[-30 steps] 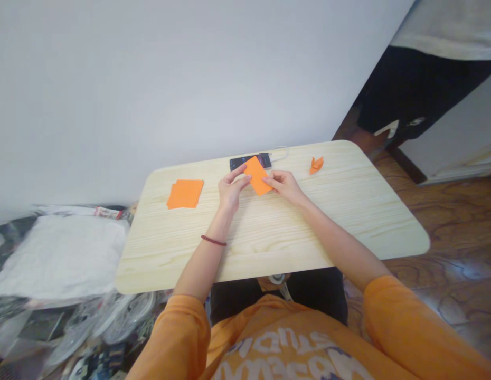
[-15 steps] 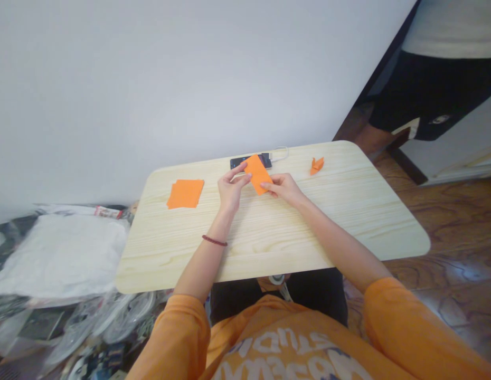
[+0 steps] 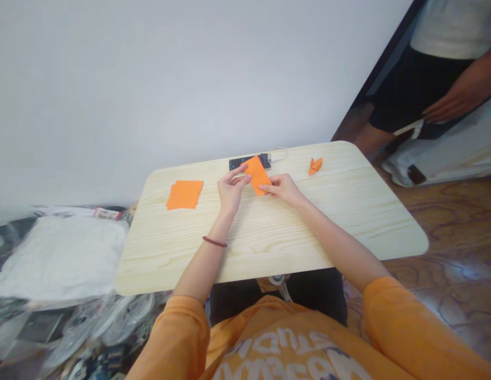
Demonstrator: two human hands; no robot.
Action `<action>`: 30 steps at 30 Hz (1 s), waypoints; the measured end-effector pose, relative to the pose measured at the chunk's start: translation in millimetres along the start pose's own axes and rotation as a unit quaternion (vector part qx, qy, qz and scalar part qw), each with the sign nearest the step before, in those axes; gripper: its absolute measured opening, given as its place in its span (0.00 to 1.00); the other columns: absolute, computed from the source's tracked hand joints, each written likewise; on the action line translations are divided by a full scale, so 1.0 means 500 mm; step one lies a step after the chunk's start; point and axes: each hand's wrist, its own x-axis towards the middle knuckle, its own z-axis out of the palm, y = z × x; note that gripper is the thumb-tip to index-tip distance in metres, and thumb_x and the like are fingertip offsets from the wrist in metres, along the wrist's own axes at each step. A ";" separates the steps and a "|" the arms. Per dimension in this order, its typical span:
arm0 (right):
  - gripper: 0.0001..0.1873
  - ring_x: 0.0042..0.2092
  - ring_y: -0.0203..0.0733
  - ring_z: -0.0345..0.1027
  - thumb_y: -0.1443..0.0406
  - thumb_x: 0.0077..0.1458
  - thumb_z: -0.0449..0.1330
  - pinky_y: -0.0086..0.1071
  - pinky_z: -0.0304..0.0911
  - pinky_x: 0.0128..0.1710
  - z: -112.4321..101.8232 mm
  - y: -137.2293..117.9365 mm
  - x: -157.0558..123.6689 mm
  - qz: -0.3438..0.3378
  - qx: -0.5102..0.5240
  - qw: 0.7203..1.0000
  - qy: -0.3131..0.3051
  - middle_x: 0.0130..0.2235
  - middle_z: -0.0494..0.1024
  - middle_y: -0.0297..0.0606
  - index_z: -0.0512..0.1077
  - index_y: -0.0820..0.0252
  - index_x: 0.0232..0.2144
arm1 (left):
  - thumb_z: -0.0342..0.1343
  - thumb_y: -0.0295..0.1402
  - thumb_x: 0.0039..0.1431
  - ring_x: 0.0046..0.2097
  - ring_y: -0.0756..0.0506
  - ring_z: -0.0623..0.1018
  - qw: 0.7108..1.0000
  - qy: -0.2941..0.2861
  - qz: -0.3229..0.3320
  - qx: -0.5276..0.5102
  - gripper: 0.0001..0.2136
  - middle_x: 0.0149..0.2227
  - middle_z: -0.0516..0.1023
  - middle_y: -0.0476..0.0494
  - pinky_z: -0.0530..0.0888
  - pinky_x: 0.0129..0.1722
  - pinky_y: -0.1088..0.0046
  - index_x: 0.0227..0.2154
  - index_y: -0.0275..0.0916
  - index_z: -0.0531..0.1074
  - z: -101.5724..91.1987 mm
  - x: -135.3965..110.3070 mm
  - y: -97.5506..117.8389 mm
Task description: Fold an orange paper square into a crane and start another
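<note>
Between my left hand (image 3: 231, 191) and my right hand (image 3: 282, 189) is a rectangular piece of orange paper (image 3: 256, 175), held by its edges and tilted on the table plane. Its top corner overlaps a black smartphone (image 3: 239, 164), which lies on the pale wooden table (image 3: 269, 240) with a white cable (image 3: 279, 154) attached. A stack of orange paper squares (image 3: 184, 195) lies left of my left hand. A small folded orange paper figure (image 3: 315, 165) sits to the right of my right hand.
A standing person's hand (image 3: 443, 108) and dark shorts (image 3: 412, 92) are beyond the table's far right corner. A white cloth bundle (image 3: 59, 258) and clear plastic (image 3: 98, 324) lie low on the left. A brown patterned floor (image 3: 459, 221) spreads on the right, with a white wall behind the table.
The standing person has shifted, and their hand and a white shoe now show at upper right. My right hand has slid slightly along the paper's lower edge.
</note>
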 end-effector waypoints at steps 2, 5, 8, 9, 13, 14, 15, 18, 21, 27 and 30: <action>0.22 0.18 0.27 0.52 0.50 0.34 0.68 0.27 0.44 0.18 0.001 0.000 0.001 0.004 0.002 1.000 0.005 0.16 0.67 0.31 0.72 0.66 0.19 | 0.67 0.34 0.40 0.40 0.44 0.80 1.000 0.000 0.001 0.000 0.19 0.46 0.79 0.40 0.75 0.45 0.65 0.39 0.40 0.78 0.000 0.000 0.000; 0.22 0.18 0.28 0.52 0.50 0.33 0.68 0.27 0.45 0.18 0.001 0.001 0.001 0.004 0.005 1.000 0.008 0.16 0.68 0.31 0.72 0.65 0.19 | 0.67 0.34 0.40 0.41 0.44 0.80 1.000 -0.002 -0.005 0.000 0.19 0.45 0.80 0.40 0.75 0.45 0.65 0.39 0.40 0.78 0.000 0.000 0.002; 0.22 0.18 0.27 0.52 0.50 0.33 0.68 0.27 0.45 0.18 0.002 0.000 0.001 0.002 0.008 1.000 0.010 0.16 0.68 0.31 0.72 0.65 0.18 | 0.67 0.34 0.40 0.42 0.43 0.80 1.000 -0.004 -0.010 -0.001 0.19 0.44 0.80 0.40 0.75 0.45 0.65 0.40 0.40 0.78 0.000 0.001 0.003; 0.22 0.18 0.27 0.52 0.51 0.33 0.68 0.27 0.45 0.18 0.002 -0.001 0.000 0.002 0.009 1.000 0.011 0.16 0.68 0.31 0.72 0.65 0.18 | 0.67 0.34 0.40 0.41 0.43 0.80 1.000 -0.004 -0.010 -0.002 0.19 0.44 0.80 0.40 0.75 0.45 0.65 0.40 0.40 0.78 0.000 0.001 0.003; 0.22 0.18 0.27 0.52 0.51 0.31 0.70 0.27 0.46 0.17 0.003 -0.008 -0.003 0.008 0.007 1.000 0.017 0.16 0.67 0.30 0.72 0.65 0.18 | 0.68 0.34 0.40 0.40 0.43 0.80 1.000 -0.006 -0.010 -0.006 0.19 0.44 0.80 0.40 0.75 0.45 0.65 0.40 0.40 0.78 0.000 0.001 0.002; 0.22 0.18 0.27 0.52 0.51 0.31 0.70 0.27 0.46 0.17 0.003 -0.009 -0.003 0.007 0.006 1.000 0.017 0.15 0.67 0.30 0.72 0.65 0.18 | 0.68 0.34 0.40 0.41 0.43 0.80 1.000 -0.006 -0.011 -0.009 0.19 0.44 0.80 0.40 0.75 0.45 0.65 0.40 0.40 0.78 0.001 0.001 0.002; 0.22 0.18 0.27 0.52 0.50 0.31 0.70 0.27 0.46 0.17 0.003 -0.010 -0.004 0.006 0.004 1.000 0.018 0.15 0.67 0.30 0.72 0.65 0.18 | 0.68 0.34 0.40 0.42 0.43 0.80 1.000 -0.005 -0.013 -0.011 0.19 0.44 0.80 0.40 0.75 0.46 0.65 0.40 0.40 0.78 0.001 0.001 0.002; 0.23 0.18 0.27 0.52 0.51 0.31 0.70 0.27 0.46 0.18 0.003 -0.011 -0.005 0.006 0.005 1.000 0.017 0.15 0.66 0.30 0.72 0.65 0.18 | 0.68 0.34 0.39 0.43 0.42 0.80 1.000 -0.006 -0.016 -0.013 0.20 0.44 0.80 0.40 0.74 0.46 0.64 0.40 0.40 0.78 0.001 0.001 0.003; 0.22 0.18 0.28 0.52 0.51 0.31 0.69 0.27 0.45 0.18 0.003 -0.008 -0.004 0.009 0.007 1.000 0.018 0.16 0.67 0.30 0.71 0.65 0.18 | 0.68 0.34 0.39 0.43 0.42 0.80 1.000 -0.015 -0.015 -0.006 0.21 0.44 0.80 0.40 0.74 0.46 0.65 0.40 0.39 0.78 0.001 0.000 0.004; 0.23 0.19 0.28 0.51 0.48 0.35 0.66 0.28 0.43 0.19 -0.002 0.003 0.002 -0.007 -0.002 1.000 -0.001 0.16 0.65 0.30 0.70 0.64 0.18 | 0.69 0.32 0.36 0.41 0.43 0.80 1.000 -0.024 -0.019 0.003 0.23 0.49 0.77 0.38 0.75 0.45 0.65 0.41 0.39 0.77 0.002 -0.002 0.006; 0.24 0.21 0.29 0.51 0.46 0.39 0.64 0.27 0.45 0.20 -0.006 0.002 0.006 -0.036 0.027 0.999 0.022 0.18 0.64 0.30 0.69 0.62 0.21 | 0.69 0.30 0.37 0.40 0.43 0.80 0.999 -0.033 -0.039 0.008 0.22 0.47 0.78 0.37 0.74 0.45 0.64 0.41 0.38 0.77 0.005 -0.004 0.008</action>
